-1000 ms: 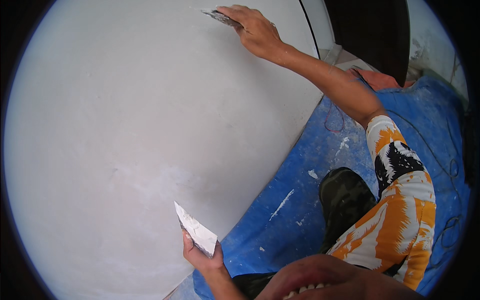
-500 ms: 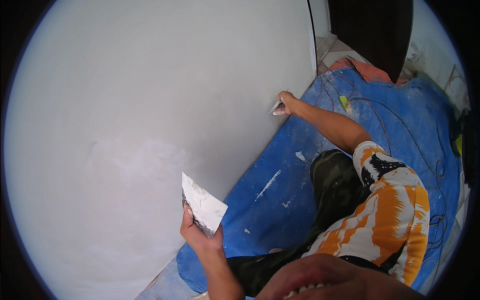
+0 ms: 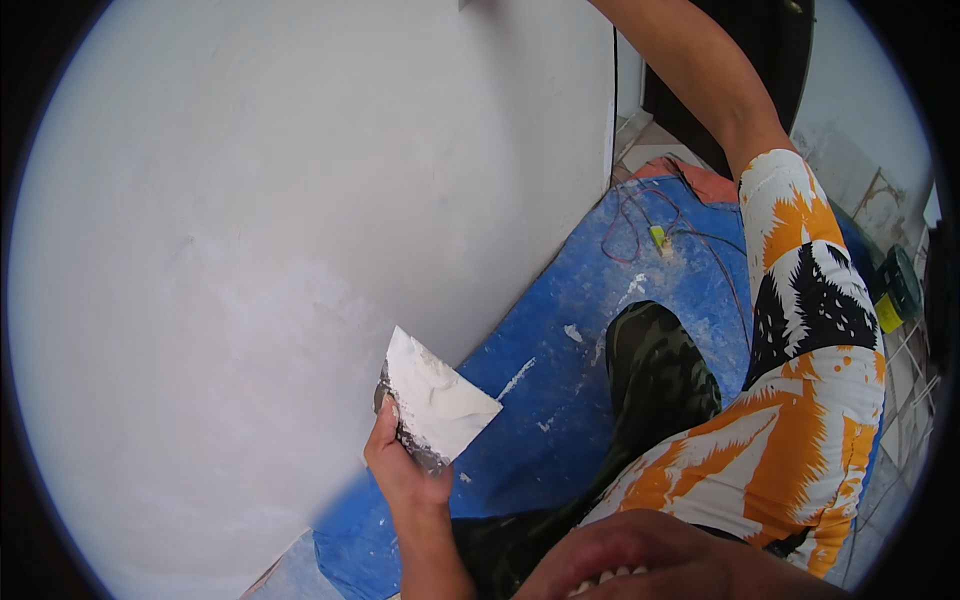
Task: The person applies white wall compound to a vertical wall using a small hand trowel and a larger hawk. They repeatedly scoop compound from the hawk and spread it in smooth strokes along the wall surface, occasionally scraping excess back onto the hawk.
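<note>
My left hand [image 3: 405, 465] grips a putty board [image 3: 435, 400] at its dark, smeared edge. White putty covers the board's face, and it is held tilted in front of the wall, over the edge of the blue sheet. My right arm [image 3: 705, 70] stretches up past the top of the picture, so the right hand is out of sight. At the top edge, a small grey corner of a flat tool [image 3: 464, 4] shows against the pale wall [image 3: 250, 180]. A brighter, whitish patch marks the wall left of the board.
A blue sheet [image 3: 540, 300] spotted with white covers the floor along the wall. On it lie a red cord [image 3: 605, 245] and a yellow-green item [image 3: 657, 237]. An orange cloth [image 3: 700, 183] lies near a dark door [image 3: 770, 60]. A dark green container [image 3: 900, 285] stands at right.
My right hand has swept up the wall and out of the picture, with the thin flat tool it held. The putty board has shifted slightly right and turned.
</note>
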Demonstrator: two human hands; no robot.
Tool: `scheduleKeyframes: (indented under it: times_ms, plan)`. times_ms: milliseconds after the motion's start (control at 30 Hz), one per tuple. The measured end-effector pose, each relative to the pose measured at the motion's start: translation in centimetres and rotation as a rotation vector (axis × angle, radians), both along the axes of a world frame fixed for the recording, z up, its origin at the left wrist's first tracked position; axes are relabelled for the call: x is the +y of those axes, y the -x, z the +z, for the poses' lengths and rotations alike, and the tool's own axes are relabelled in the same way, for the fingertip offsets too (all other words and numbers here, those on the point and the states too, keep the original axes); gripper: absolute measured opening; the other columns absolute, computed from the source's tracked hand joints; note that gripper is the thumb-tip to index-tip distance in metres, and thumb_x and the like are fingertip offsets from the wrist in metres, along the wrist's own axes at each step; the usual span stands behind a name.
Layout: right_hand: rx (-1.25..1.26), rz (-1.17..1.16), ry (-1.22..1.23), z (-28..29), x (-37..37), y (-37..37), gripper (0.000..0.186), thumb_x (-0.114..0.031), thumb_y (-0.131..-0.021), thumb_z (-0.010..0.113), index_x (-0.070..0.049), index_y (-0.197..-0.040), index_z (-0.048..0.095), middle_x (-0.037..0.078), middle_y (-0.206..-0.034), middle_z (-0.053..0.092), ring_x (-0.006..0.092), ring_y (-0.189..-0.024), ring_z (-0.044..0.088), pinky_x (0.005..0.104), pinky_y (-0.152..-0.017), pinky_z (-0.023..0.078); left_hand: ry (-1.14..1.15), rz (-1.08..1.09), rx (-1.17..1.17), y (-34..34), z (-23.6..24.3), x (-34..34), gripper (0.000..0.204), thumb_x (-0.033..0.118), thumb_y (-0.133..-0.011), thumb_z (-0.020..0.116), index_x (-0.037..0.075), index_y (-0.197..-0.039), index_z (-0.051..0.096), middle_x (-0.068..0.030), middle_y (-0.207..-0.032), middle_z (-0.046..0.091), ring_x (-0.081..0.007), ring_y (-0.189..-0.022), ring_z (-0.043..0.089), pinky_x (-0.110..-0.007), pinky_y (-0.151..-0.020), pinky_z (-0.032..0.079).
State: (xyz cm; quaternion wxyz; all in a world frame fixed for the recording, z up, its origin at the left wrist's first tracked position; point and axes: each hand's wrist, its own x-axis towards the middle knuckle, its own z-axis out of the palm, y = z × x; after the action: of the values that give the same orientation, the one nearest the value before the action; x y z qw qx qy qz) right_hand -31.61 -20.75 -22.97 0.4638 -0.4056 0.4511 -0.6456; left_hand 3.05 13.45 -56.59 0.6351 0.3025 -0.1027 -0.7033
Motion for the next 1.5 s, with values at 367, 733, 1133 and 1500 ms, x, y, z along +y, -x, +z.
scheduleKeyframes:
  times_ms: [367, 733, 1133, 1500]
  plan:
    - [-0.473, 0.939, -0.211, -26.1, 21.2, -7.2, 0.025, -0.017, -0.092, 0.054, -0.002, -0.111, 0.06, 0.011, -0.096, 0.07, 0.0249, -0.082, 0.071, 0.0366, -0.058, 0.057, 0.649, 0.505, -0.188, 1.3, 1.8, -0.8, 0.042, 0.026, -0.106, 0.042, 0.003, -0.141, 0.038, -0.0107, -0.138, 0.05, -0.0222, -0.125, 0.052, -0.041, -0.108, 0.043]
    - [-0.271, 0.88, -0.242, -29.3, 24.7, -12.0, 0.026, -0.02, -0.095, 0.057, -0.003, -0.114, 0.062, 0.009, -0.108, 0.067, 0.0204, -0.097, 0.064, 0.0336, -0.089, 0.051, 1.187, 0.663, -1.574, 3.1, -0.2, 1.2, 0.043, -0.002, -0.08, 0.061, 0.001, -0.123, 0.065, -0.0229, -0.128, 0.061, -0.0394, -0.121, 0.058, -0.048, -0.104, 0.045]
    - [-0.525, 1.412, -0.476, -41.8, 9.5, -6.2, 0.043, -0.013, -0.101, 0.048, 0.004, -0.14, 0.041, 0.016, -0.113, 0.06, 0.0125, -0.065, 0.051, 0.0252, -0.052, 0.044, -0.971, 1.088, -1.584, -6.1, -22.9, 25.7, 0.023, 0.015, -0.095, 0.058, 0.006, -0.115, 0.066, -0.0211, -0.096, 0.07, -0.0387, -0.086, 0.068, -0.046, -0.073, 0.053]
    - [0.147, 1.06, -0.732, -51.5, 8.7, -5.7, 0.044, -0.018, -0.097, 0.059, -0.002, -0.137, 0.048, 0.011, -0.129, 0.06, 0.0268, -0.117, 0.059, 0.0456, -0.101, 0.048, -1.519, 1.078, -2.009, -20.3, -34.3, 59.3, 0.022, 0.006, -0.089, 0.06, 0.014, -0.105, 0.074, -0.0072, -0.1, 0.073, -0.0299, -0.098, 0.067, -0.039, -0.088, 0.051]
